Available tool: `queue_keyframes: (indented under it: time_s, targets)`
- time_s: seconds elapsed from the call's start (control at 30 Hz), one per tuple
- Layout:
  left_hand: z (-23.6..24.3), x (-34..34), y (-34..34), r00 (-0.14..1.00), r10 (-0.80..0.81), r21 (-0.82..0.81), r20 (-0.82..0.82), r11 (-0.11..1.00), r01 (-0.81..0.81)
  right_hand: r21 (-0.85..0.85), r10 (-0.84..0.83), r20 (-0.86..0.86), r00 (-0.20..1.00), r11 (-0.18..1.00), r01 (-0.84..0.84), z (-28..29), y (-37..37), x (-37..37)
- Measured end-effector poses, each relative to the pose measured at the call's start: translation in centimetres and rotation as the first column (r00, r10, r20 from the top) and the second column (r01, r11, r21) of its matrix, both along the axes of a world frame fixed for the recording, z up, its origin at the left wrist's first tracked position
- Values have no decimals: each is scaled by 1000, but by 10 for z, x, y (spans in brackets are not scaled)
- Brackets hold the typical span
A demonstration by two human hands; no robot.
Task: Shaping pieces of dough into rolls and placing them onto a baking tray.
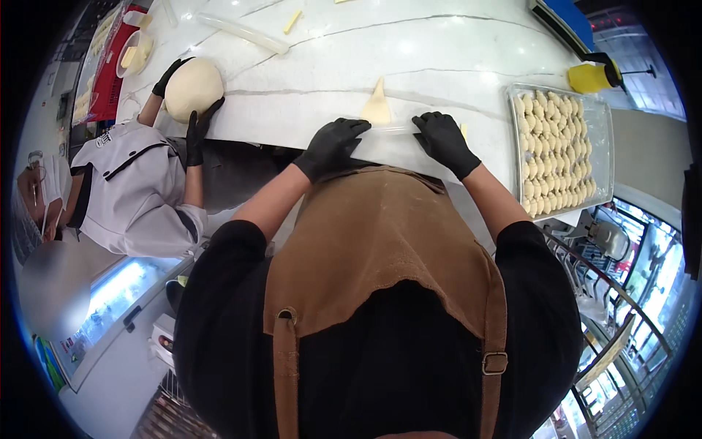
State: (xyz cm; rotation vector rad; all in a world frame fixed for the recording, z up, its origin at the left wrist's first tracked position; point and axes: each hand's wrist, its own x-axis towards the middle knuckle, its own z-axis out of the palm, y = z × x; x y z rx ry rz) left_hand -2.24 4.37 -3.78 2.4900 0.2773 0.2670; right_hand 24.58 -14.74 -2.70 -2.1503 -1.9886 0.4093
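Observation:
My black-gloved left hand point(330, 148) and right hand point(444, 143) are at the counter's near edge, fingers bent over the two ends of a thin clear rolling pin point(392, 129). The pin lies across the base of a thin triangle of pale dough point(377, 106), whose point faces away from me. A thin pale yellow strip point(464, 132) lies beside my right hand.
On the marble counter point(439, 44) lie a clear rod point(241, 33) and yellow strips point(292, 20). A tray point(607, 146) holds several shaped dough pieces. A co-worker's gloved hands point(197, 135) hold a dough ball point(191, 89). Containers point(135, 51) stand left, a yellow object point(589, 77) right.

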Motion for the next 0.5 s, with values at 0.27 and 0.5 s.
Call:
queue_keyframes:
  time_s: [0.27,0.5]
  targets:
    - [26,89,96,931,-50,186,-363,975,125,42,-135,-30,990,990,136,4,22,-23]
    - [-20,71,101,973,-187,582,134,810,76,488,-386,231,893,840,237,3,30,-95]
